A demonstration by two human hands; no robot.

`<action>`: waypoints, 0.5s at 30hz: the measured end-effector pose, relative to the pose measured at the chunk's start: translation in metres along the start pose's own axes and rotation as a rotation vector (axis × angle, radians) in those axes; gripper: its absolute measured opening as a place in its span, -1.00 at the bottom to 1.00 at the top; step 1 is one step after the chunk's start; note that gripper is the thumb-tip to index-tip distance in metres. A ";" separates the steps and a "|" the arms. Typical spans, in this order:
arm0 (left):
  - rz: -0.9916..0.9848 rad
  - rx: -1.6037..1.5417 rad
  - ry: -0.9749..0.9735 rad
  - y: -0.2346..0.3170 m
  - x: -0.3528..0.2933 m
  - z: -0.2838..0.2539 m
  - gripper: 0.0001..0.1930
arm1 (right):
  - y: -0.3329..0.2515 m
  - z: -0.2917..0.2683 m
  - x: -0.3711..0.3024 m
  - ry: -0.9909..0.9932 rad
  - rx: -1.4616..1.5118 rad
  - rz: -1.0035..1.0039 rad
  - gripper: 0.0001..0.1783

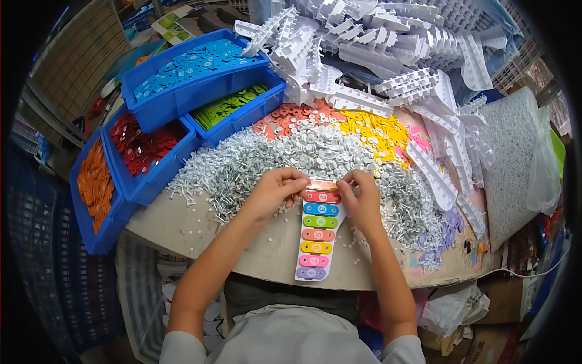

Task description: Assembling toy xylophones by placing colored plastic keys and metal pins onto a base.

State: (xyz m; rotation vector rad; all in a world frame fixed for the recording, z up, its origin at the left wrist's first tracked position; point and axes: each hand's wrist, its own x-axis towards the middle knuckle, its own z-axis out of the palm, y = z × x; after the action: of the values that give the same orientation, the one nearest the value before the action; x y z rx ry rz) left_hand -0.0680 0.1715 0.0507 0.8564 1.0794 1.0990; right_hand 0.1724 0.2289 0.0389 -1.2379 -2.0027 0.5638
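White plastic forms the long frame of a toy xylophone [301,262], which lies on the tabletop [257,258] in front of the person, its near end close to the table's edge. Its long axis runs away from the person, the far end leaning slightly to the right; the frame is broader there and narrower toward the body. Coloured bars [319,234] lie crosswise along it: from the far end orange, red, blue, green, coral, yellow, pink and purple.

At the orange bar [323,185], the left hand [277,189] is at its left end and the right hand [362,195] at its right. The fingers of both are bent in, thumb near forefinger; whether they grip the bar or something small cannot be told, since the hands hide the contact and part of the frame's far end.

Beyond spread metal screws [239,182], white caps [327,148] and loose yellow bars [379,128], overlapping so that single pieces are hard to make out. Purple bars [450,227] lie to the right, partly under screws. Blue bins [160,114] stand at the left, the upper one covering part of the green pieces' bin. White frames [394,51] heap up behind, cut off by the upper edge.
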 end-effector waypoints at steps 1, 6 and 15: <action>-0.041 -0.053 -0.011 -0.004 0.010 0.001 -0.82 | -0.003 -0.004 0.004 0.001 0.000 -0.001 -0.81; -0.082 -0.012 0.001 -0.018 0.031 0.000 -0.83 | 0.002 -0.018 0.021 -0.338 0.051 0.350 -0.69; -0.083 0.103 -0.006 -0.016 0.035 0.000 -0.82 | 0.013 -0.029 0.038 -0.629 0.080 0.449 -0.47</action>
State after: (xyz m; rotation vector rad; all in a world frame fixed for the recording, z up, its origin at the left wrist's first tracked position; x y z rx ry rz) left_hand -0.0612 0.2015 0.0274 0.8875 1.1650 0.9775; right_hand 0.1908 0.2690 0.0620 -1.6090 -2.1530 1.3798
